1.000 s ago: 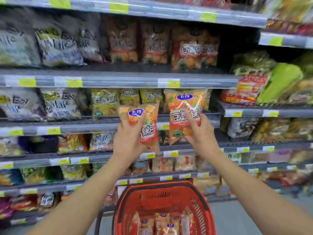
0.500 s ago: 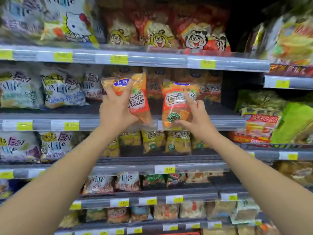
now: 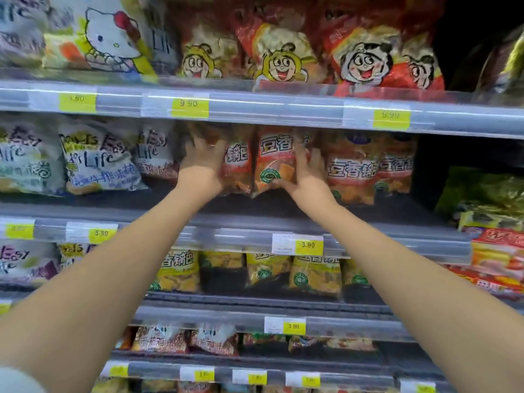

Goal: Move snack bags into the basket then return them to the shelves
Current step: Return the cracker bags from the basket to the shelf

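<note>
Left snack bag (image 3: 236, 168) stands upright on the shelf (image 3: 255, 207), my left hand (image 3: 202, 158) gripping it — my right hand (image 3: 307, 171) grips the right snack bag (image 3: 272, 163) alongside.

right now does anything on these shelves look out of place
Nothing spilled or torn. Left hand and right hand hold orange bags beside matching ones. Only a red cartoon bag up top droops over its shelf rail.
</note>
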### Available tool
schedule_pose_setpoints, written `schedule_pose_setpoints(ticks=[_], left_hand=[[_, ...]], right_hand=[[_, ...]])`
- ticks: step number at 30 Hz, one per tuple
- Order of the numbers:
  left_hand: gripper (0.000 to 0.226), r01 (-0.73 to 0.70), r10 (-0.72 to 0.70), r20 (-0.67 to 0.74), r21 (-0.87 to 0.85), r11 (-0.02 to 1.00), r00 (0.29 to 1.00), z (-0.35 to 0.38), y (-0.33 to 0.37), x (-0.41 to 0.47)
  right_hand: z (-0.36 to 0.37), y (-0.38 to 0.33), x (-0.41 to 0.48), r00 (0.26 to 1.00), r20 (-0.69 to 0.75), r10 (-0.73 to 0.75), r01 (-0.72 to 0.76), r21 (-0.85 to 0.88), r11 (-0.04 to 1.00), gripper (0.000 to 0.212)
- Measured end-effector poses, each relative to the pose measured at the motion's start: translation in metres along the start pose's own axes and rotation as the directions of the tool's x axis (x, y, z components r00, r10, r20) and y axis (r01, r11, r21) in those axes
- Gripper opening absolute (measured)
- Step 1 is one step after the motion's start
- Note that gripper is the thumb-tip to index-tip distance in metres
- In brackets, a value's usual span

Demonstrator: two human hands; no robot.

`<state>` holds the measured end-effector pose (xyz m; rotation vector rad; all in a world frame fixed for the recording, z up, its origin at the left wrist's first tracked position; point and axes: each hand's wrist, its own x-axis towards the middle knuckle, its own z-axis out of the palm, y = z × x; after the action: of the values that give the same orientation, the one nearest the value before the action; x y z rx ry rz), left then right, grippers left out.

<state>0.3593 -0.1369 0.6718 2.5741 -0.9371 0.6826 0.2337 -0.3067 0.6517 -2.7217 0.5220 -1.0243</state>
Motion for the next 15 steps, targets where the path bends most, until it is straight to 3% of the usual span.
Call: schedule_pose_setpoints(ticks=[3,7,12,15], left_hand=[[0.091,0.067,-0.069,0.077,0.026,0.997,0.995,0.017,0.001,0.014],[0.110,0.057,-0.058,0.134,0.013,0.998,0.989,0.034,-0.007,0.021],[0.086,0.060,-0.067,0.128,0.062,0.996,0.990,0.039,-0.016,0.029],[0.091,0.089,-0.097,0.134,0.067,0.994,0.986,0.035,-0.013,0.025]], right_hand=[[0.020,0.002,0.012,0.989,0.118,0.086,-0.080,-0.054,0.995,0.097],[0.033,0.006,0.016,0.946,0.272,0.178,-0.151,-0.116,0.982,0.111],[0.029,0.012,0.018,0.925,0.343,0.166,-0.153,-0.066,0.986,0.099],[0.022,0.013,0.013,0.924,0.346,0.162,-0.164,-0.025,0.986,0.098]])
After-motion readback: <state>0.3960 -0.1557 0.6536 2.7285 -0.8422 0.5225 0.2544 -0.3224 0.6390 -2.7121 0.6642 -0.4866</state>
